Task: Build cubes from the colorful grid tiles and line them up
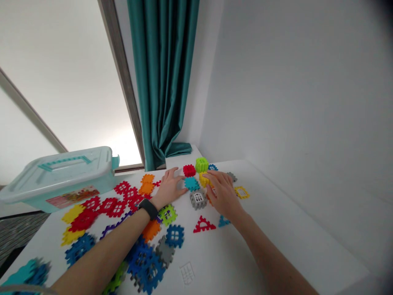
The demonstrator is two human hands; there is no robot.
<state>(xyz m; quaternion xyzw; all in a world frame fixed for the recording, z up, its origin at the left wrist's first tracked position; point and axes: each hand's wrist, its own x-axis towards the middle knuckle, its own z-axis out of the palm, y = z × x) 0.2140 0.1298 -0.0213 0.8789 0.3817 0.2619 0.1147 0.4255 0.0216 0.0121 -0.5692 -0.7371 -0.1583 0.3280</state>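
Note:
Toy interlocking tiles with notched edges lie over the white table. My left hand (170, 186), a dark watch on its wrist, rests with thumb and fingers apart beside a cyan stack of tiles (192, 184). It appears to hold nothing. The fingers and thumb of my right hand (223, 190) close around a yellow stack of tiles (203, 179), which they partly cover. Close by stand a red stack (189, 170), a lime green stack (202, 164) and a grey stack with a white window insert (198, 199). Orange bits show under my right hand.
A pale teal lidded box (70, 174) stands at the back left. Loose red tiles (116, 208), blue tiles (147, 262) and orange tiles (146, 185) spread across the left side. A red triangle (204, 224) and a yellow frame (242, 192) lie near my right arm. A wall borders the right.

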